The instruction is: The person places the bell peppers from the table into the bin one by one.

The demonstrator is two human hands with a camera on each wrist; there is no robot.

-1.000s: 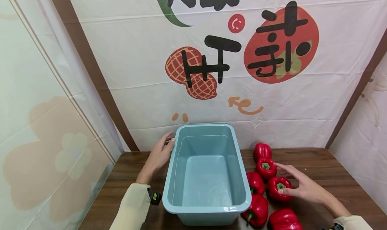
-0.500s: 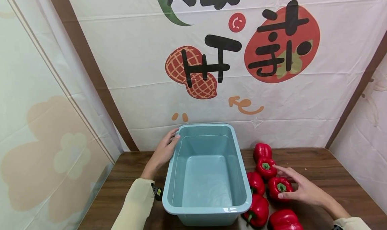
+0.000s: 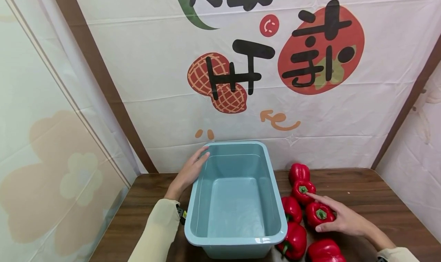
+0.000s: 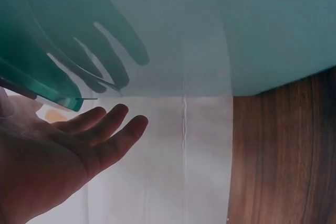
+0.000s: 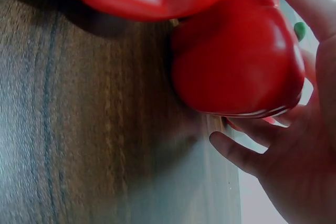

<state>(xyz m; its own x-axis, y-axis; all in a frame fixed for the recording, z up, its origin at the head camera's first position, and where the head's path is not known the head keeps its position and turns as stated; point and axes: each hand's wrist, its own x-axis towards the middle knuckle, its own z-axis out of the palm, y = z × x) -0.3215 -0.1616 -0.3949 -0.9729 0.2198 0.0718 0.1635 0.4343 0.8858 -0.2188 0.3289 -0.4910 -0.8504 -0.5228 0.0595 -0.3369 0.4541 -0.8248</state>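
A light blue plastic bin [image 3: 236,240] stands on the table with nothing inside. At its far left rim is my left hand [image 3: 191,170], fingers fairly straight along the outside, thumb near the rim. In the left wrist view, the left hand [image 4: 89,150] reaches beside the glossy bin wall [image 4: 173,30]. My right hand [image 3: 348,218] spreads around a red bell pepper [image 3: 315,215] with a green stem, thumb on the near side and fingers over the far side. In the right wrist view, the fingers of the right hand [image 5: 294,150] extend loosely past that pepper [image 5: 236,59].
More red bell peppers cluster right of the bin: one at the back [image 3: 299,173], one before it [image 3: 303,191], two against the bin wall [image 3: 291,208] and one in front [image 3: 325,250]. A printed cloth [image 3: 165,113] hangs behind the wooden table [image 3: 365,185].
My left hand has slid forward and right, up to the bin's rim. My right hand has shifted slightly, its thumb lower around the pepper. The bin stays about where it was.
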